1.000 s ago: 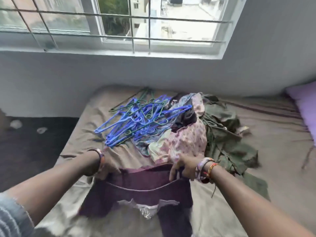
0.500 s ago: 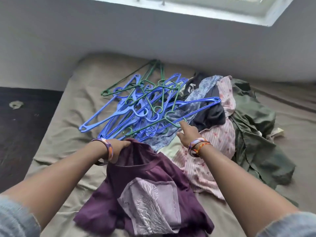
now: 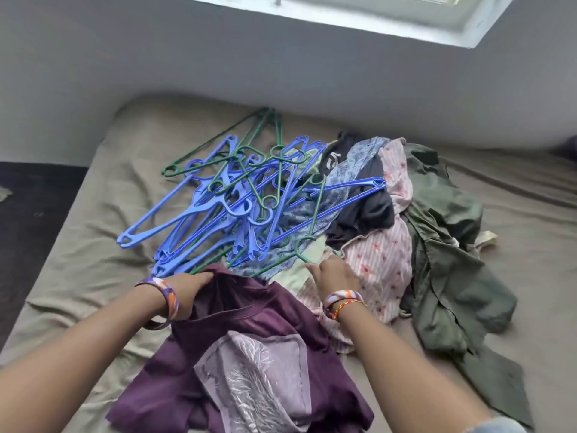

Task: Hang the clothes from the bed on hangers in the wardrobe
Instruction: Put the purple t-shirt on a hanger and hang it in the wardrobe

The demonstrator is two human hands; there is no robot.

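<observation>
Now right hand (image 3: 332,273) nearer green hanger (image 3: 307,250)

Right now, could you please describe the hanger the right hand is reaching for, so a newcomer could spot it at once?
Start at the bed, where a tangled pile of hangers lies left of the heap of clothes. At the pile's near edge, just beyond the right hand, lies a green hanger. Unlike the thick blue ones around it, it is thin and green, its hook beside the fingertips.
</observation>
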